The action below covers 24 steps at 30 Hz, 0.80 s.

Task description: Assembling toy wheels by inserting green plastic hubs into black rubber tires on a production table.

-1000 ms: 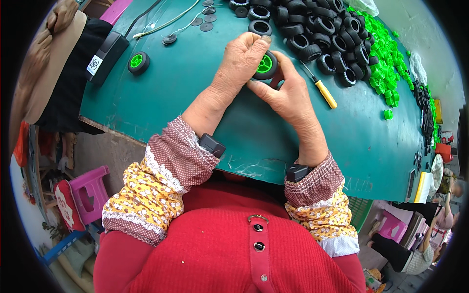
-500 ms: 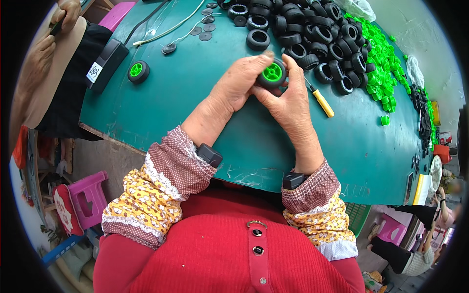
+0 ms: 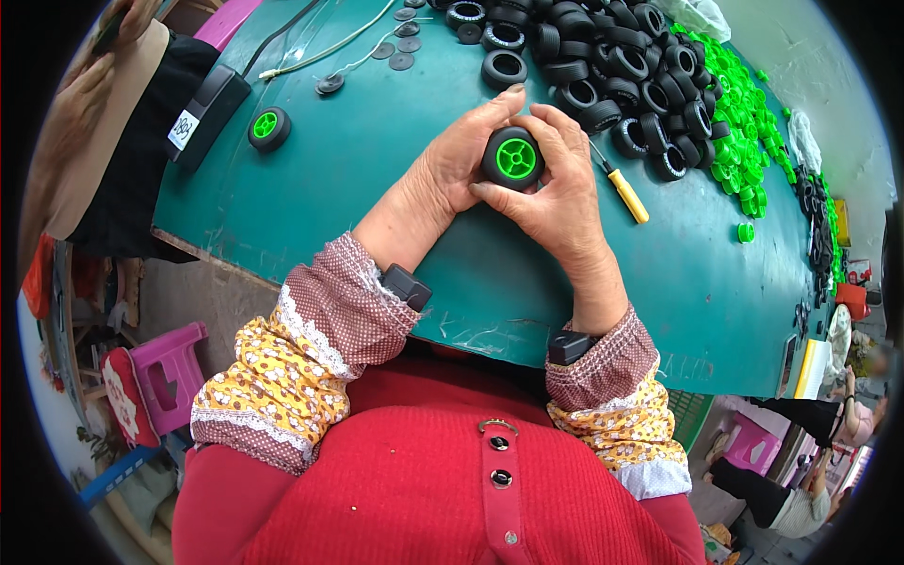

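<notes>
One wheel shifted closer, between left hand and right hand

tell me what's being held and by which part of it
A green-hubbed wheel, by its black tyre, between the left hand and the right hand.

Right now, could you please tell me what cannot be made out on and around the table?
All in the head view:
Wheel: far side, hidden by its near face.
Left hand: most fingertips, hidden by the wheel or the hand itself.
Tyres: lower ones, covered by those above.
Cable: one end, cut off by the upper edge.
Dark thing in a co-worker's hand: too blurred to identify.
</notes>
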Each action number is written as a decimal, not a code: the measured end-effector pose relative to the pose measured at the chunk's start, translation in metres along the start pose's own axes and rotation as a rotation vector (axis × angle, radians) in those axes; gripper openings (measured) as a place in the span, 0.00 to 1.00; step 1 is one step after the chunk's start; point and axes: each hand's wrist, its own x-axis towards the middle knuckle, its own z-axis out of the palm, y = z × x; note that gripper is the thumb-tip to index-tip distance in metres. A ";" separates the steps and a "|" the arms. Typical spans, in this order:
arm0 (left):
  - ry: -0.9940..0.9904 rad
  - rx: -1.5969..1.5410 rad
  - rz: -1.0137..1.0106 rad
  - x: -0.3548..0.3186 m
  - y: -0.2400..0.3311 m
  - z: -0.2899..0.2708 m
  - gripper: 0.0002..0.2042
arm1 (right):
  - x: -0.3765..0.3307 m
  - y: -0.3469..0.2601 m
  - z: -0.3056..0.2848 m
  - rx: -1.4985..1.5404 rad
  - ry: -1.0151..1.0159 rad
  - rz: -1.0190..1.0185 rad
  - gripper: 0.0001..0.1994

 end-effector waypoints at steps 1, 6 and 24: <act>-0.035 -0.016 0.004 0.000 0.000 -0.002 0.14 | 0.000 -0.001 0.000 -0.007 0.003 -0.010 0.30; 0.001 -0.079 0.024 0.001 -0.007 0.001 0.14 | 0.001 0.000 0.000 -0.011 -0.022 -0.009 0.31; 0.197 0.041 0.144 -0.002 -0.010 0.013 0.14 | 0.002 0.001 -0.001 0.209 -0.042 -0.025 0.28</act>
